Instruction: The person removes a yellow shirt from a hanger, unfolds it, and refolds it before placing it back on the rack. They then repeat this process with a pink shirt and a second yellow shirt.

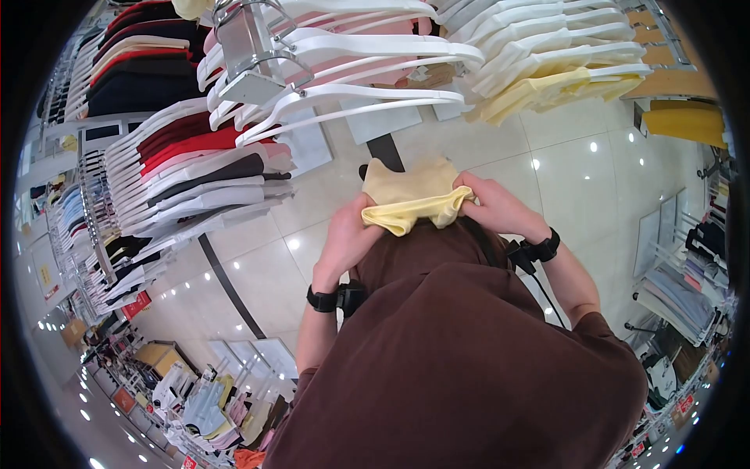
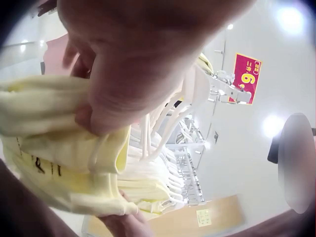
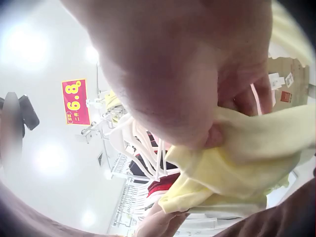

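A pale yellow garment (image 1: pixel 410 184) with a gathered, folded near edge is stretched between my two hands in front of the chest. My left hand (image 1: pixel 348 234) pinches its left end, thumb on top of the cloth. At the other end, my right hand (image 1: pixel 500 207) pinches the fabric the same way. Dark lettering shows on the lower layer of the yellow garment (image 2: pixel 64 177) in the left wrist view. Seen from the right wrist, the garment (image 3: pixel 237 163) hangs in loose layers below the thumb, and its inner folds are hidden.
White hangers (image 1: pixel 367 51) on a metal rack arm (image 1: pixel 250 62) stand just ahead. Yellow and white clothes (image 1: pixel 547 78) hang at front right, red, black and white ones (image 1: pixel 195 168) at left. A red price sign (image 3: pixel 76 102) hangs overhead. Shiny tiled floor (image 1: pixel 578 184) lies below.
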Available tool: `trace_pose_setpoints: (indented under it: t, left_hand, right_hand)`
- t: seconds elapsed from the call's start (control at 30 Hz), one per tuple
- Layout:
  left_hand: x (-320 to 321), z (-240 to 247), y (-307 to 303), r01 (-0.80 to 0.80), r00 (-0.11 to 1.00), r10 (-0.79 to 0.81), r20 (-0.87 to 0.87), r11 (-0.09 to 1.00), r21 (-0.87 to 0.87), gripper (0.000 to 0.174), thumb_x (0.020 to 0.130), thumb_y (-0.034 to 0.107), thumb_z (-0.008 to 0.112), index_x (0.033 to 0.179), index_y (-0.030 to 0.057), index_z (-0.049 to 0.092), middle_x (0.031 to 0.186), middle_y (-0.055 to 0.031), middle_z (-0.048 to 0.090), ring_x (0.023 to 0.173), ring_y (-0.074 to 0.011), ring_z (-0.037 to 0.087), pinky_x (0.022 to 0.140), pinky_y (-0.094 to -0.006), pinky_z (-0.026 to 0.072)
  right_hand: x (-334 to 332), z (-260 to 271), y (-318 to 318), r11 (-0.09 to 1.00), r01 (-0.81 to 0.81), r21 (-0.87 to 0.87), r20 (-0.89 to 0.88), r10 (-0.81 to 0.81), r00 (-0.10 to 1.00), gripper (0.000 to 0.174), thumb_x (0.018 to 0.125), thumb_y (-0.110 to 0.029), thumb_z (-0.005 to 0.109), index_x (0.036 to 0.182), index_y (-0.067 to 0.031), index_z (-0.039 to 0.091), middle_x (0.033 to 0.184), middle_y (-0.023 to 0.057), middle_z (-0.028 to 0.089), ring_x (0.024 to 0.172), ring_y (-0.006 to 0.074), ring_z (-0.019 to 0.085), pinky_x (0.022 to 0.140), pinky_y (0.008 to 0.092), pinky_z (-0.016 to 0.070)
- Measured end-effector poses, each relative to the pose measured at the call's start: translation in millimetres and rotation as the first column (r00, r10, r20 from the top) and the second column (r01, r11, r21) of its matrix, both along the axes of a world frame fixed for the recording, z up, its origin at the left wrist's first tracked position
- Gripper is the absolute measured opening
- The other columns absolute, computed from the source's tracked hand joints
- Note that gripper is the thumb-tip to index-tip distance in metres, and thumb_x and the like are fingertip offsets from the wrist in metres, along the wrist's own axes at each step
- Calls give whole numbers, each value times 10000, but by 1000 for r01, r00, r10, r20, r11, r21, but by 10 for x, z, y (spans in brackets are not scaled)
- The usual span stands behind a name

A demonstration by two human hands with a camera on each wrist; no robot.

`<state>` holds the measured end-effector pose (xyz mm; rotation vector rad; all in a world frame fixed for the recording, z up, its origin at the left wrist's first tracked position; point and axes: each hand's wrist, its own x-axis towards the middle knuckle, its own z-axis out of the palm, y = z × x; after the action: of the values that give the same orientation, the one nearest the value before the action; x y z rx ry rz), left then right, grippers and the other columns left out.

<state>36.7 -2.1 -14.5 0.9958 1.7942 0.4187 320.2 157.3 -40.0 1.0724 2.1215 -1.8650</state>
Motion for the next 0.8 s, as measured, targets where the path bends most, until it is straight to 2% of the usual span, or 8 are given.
trace_pose_setpoints:
  t: [0.13, 0.2, 0.4, 0.5, 0.57, 0.67, 0.73, 0.8]
  left_hand:
    - [-113, -20, -173, 140, 962, -127, 242, 989, -37, 308, 903, 159, 810, 1139, 24, 666, 1075, -81, 735, 1047, -192, 676, 952, -352, 521]
    - [-98, -85, -261, 215, 901, -213, 378, 976, 37, 420, 917, 226, 840, 1254, 39, 673, 1055, -67, 747, 1044, -186, 693, 962, -357, 537]
    - [145, -6, -287, 230, 931, -216, 292, 973, -14, 448, 943, 327, 820, 1282, 56, 708, 1082, -132, 780, 1001, -260, 730, 938, -370, 551]
    - [156, -13, -190, 115, 990, -126, 70, 983, 140, 335, 996, 311, 741, 1129, 3, 745, 943, -182, 768, 870, -304, 748, 798, -384, 558]
    - [161, -11, -77, 46, 998, -52, 38, 988, 148, 326, 1002, 304, 730, 1114, -2, 739, 942, -186, 767, 853, -307, 745, 782, -389, 557]
    - [231, -47, 40, -49, 998, 57, -29, 973, 227, 305, 1017, 288, 707, 1106, -4, 715, 917, -184, 759, 810, -322, 737, 750, -404, 553]
    - [303, -63, 104, -93, 987, 125, -105, 957, 273, 327, 1036, 298, 689, 1166, -1, 686, 899, -186, 751, 799, -329, 731, 746, -404, 553]
    - [388, 15, 172, -76, 989, 103, -103, 968, 241, 315, 1041, 307, 680, 1129, 7, 645, 914, -209, 744, 842, -382, 726, 753, -455, 544]
  right_hand:
    - [81, -26, -5, 991, -79, -110, -73, 71, 995, 293, 938, -119, 669, 1220, -41, 666, 1124, 101, 747, 1031, 218, 699, 901, 359, 542]
    - [136, 45, 5, 936, -249, -250, -100, 231, 968, 372, 933, -178, 739, 1277, -50, 673, 1140, 66, 748, 1048, 169, 680, 927, 337, 538]
    - [95, 34, -89, 909, -351, -224, -54, 348, 936, 412, 963, -294, 806, 1289, -61, 711, 1134, 68, 757, 1061, 176, 687, 951, 340, 535]
    - [-48, 51, -108, 939, -277, -203, -16, 280, 960, 376, 969, -291, 799, 1250, -51, 731, 1070, 88, 764, 1011, 180, 696, 921, 339, 539]
    - [-160, 51, -116, 996, -41, -74, -45, 38, 998, 377, 979, -375, 770, 1101, -21, 726, 983, 143, 754, 924, 255, 712, 837, 394, 542]
    - [-322, 65, -117, 994, 106, -3, -104, -105, 989, 338, 990, -347, 759, 1071, -20, 724, 946, 142, 752, 865, 254, 701, 804, 389, 545]
    - [-416, 52, -160, 991, 132, 26, -86, -129, 988, 323, 1012, -323, 746, 1092, -13, 708, 956, 133, 755, 852, 224, 694, 790, 374, 546]
    - [-493, -8, -227, 962, 260, -83, -152, -270, 951, 259, 1053, -272, 722, 1160, -43, 667, 916, 14, 688, 857, 84, 622, 780, 298, 527]
